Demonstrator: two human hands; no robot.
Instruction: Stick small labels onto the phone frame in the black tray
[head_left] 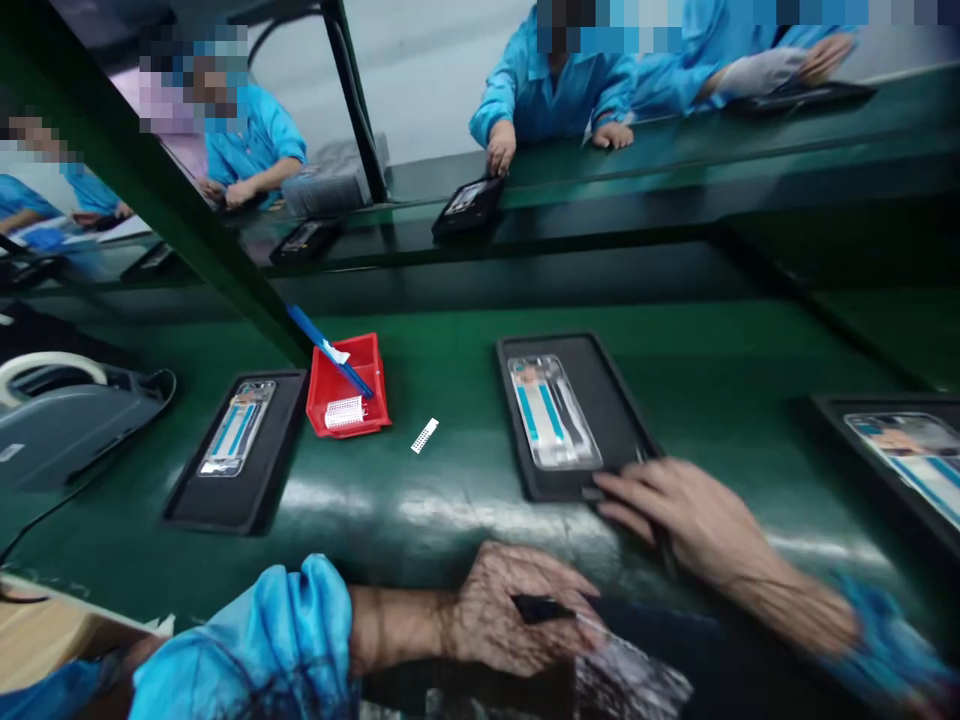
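At lower centre, left hand [510,610] gripped a small black tool [541,608]; right hand [686,515], fingers loosely spread, rested on the black rectangular tray [600,400] carrying a silver phone frame [553,410]. Blue strips remained on the frame.

The black tray [592,400] lies flat on the green belt, its near corner under the right fingertips. A phone frame [553,412] with two blue strips lies in it, face up, towards its left side. A short black tool [541,608] lies level in the left fist, tip pointing right.
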